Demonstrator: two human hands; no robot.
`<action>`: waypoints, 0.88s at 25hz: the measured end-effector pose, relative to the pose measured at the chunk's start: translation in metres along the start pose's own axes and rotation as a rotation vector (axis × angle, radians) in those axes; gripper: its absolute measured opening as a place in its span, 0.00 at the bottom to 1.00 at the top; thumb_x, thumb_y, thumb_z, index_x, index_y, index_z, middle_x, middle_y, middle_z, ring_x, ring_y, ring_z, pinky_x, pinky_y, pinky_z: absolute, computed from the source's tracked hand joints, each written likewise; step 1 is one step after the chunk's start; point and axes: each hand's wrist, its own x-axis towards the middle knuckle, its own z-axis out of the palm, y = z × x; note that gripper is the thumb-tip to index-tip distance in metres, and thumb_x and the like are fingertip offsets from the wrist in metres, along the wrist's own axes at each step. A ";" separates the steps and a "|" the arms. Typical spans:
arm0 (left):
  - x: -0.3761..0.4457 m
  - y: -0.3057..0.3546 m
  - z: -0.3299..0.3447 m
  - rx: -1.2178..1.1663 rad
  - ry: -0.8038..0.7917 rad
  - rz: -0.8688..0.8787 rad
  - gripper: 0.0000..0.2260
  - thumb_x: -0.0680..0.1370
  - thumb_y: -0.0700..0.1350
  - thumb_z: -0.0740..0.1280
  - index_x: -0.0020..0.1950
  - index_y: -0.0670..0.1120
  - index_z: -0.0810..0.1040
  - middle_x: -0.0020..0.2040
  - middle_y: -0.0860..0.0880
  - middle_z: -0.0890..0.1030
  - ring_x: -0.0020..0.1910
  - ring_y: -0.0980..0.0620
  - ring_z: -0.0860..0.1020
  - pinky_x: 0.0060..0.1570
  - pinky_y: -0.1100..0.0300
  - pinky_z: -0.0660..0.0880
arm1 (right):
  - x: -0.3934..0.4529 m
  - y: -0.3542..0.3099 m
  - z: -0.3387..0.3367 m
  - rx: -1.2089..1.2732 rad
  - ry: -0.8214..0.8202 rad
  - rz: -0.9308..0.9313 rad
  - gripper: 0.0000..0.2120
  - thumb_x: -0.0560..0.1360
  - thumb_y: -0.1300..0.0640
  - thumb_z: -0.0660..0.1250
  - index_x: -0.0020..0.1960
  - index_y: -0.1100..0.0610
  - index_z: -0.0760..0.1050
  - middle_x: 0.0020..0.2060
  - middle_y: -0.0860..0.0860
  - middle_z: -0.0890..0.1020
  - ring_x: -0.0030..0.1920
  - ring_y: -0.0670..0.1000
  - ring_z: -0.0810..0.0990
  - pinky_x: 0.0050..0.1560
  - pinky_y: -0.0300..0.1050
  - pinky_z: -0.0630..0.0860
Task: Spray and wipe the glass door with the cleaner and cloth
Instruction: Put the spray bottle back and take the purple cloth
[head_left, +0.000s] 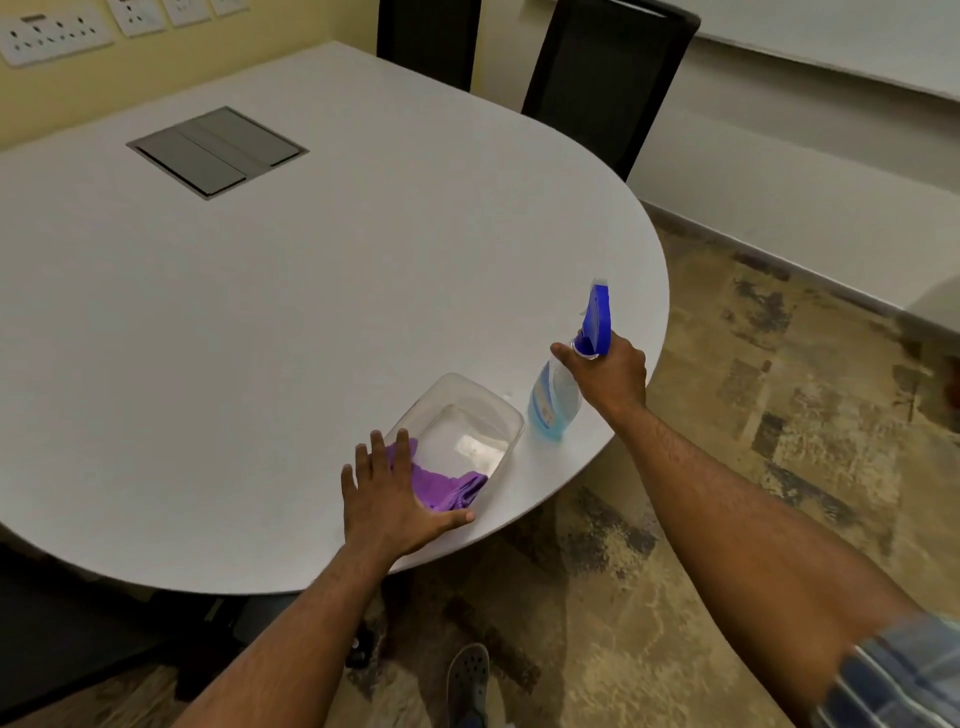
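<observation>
A spray bottle (553, 402) of blue cleaner with a blue trigger head stands near the table's right edge. My right hand (608, 376) grips its neck just under the trigger. A purple cloth (447, 488) lies in the near corner of a clear plastic tub (485, 410) to the left of the bottle. My left hand (392, 501) is spread flat over the tub's near corner, fingers straight, covering part of the cloth. No glass door is in view.
The tub and bottle stand on a white rounded table (260, 312) with a grey cable hatch (218, 150) set in its top. Two black chairs (602, 78) stand at the far side. Patchy brown floor lies to the right, my shoe (467, 675) below.
</observation>
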 end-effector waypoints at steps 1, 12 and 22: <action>0.001 -0.002 0.002 -0.004 0.005 0.003 0.66 0.50 0.88 0.43 0.79 0.53 0.32 0.81 0.45 0.36 0.80 0.40 0.41 0.75 0.41 0.39 | 0.005 0.000 0.003 -0.015 -0.005 0.004 0.25 0.71 0.45 0.74 0.60 0.58 0.74 0.49 0.53 0.80 0.49 0.53 0.79 0.51 0.50 0.79; 0.002 -0.004 0.004 -0.023 0.017 0.028 0.65 0.51 0.88 0.41 0.80 0.52 0.35 0.81 0.45 0.40 0.80 0.41 0.44 0.75 0.43 0.40 | 0.023 -0.001 0.016 -0.109 -0.037 0.030 0.23 0.72 0.43 0.72 0.58 0.57 0.74 0.47 0.51 0.78 0.44 0.50 0.77 0.44 0.44 0.75; -0.005 -0.029 -0.019 -0.410 0.184 0.027 0.43 0.72 0.72 0.63 0.79 0.49 0.59 0.80 0.48 0.58 0.79 0.46 0.57 0.77 0.47 0.53 | -0.046 0.036 0.020 -0.265 0.014 0.213 0.34 0.70 0.41 0.73 0.68 0.54 0.65 0.64 0.54 0.73 0.61 0.55 0.76 0.53 0.50 0.77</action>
